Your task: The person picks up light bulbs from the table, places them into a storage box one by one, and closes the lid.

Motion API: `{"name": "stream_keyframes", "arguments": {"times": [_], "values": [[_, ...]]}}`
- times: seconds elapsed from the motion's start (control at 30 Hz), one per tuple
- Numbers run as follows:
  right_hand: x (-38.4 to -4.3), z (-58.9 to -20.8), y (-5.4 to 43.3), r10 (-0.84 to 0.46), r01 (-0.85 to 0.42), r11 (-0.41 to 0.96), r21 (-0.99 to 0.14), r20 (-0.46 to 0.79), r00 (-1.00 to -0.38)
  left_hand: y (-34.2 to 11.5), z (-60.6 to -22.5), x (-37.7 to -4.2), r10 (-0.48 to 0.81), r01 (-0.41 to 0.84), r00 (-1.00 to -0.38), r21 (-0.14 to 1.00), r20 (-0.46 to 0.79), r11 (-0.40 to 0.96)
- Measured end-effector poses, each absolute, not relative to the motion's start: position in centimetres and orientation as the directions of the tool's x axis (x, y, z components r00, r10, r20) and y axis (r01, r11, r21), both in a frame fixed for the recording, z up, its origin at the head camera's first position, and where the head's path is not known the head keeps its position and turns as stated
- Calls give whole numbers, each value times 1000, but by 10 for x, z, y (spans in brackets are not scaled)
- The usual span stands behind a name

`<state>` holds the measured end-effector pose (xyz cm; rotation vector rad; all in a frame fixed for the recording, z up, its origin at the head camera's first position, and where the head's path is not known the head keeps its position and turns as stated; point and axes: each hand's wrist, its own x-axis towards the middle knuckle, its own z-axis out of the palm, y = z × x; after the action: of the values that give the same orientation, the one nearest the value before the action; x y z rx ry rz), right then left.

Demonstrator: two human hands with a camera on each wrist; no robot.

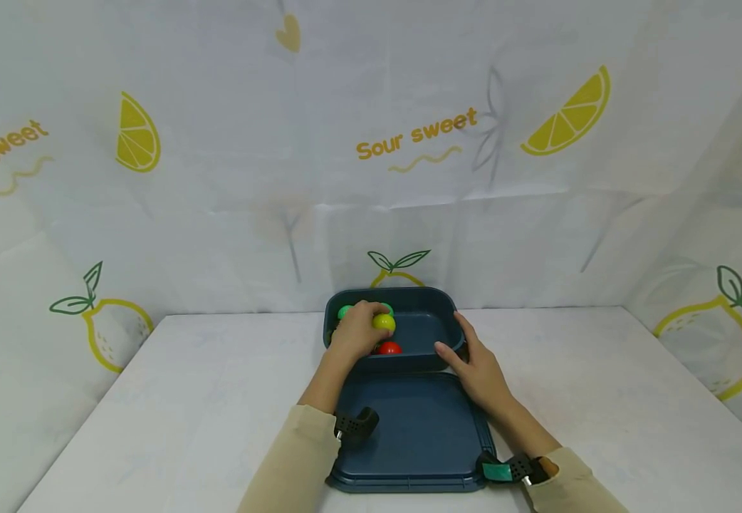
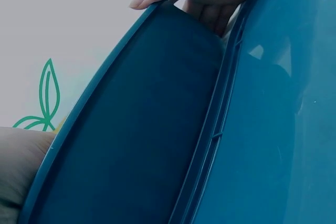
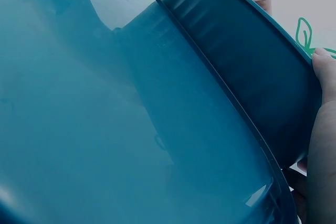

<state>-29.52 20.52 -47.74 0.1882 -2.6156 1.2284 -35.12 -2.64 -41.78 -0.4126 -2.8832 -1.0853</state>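
A dark blue plastic box point(image 1: 429, 360) stands at the back of the table. My left hand point(image 1: 357, 331) reaches over its front wall into the left half, pinching a yellow ball point(image 1: 384, 323) with the fingertips. A red ball point(image 1: 389, 348) lies below that hand, and green balls point(image 1: 344, 311) show behind it. With my right hand point(image 1: 483, 367) I grip the box's right end, thumb over the rim and fingers outside. In the right wrist view that thumb point(image 3: 324, 69) presses the rim. The front wall hides the balls in both wrist views.
A flat dark blue lid point(image 1: 412, 427) with a raised edge lies directly in front of the box, beneath both forearms. White table surface point(image 1: 217, 406) extends to either side. Behind the box hangs a white cloth point(image 1: 249, 235) printed with lemons.
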Motion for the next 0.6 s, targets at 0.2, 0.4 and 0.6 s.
{"name": "stream_keyframes", "arguments": {"times": [0.2,0.4,0.6], "values": [[-295,-478,205,-10,-213,644,-735,271,-963,-27,-419,-352,242,271,-961,651,135,709],[-295,-478,205,-14,-218,643,-734,274,-962,-28,-420,-353,252,269,-960,666,125,696],[-296,-478,205,-14,-218,642,-735,272,-962,-28,-421,-355,282,296,-951,654,130,696]]}}
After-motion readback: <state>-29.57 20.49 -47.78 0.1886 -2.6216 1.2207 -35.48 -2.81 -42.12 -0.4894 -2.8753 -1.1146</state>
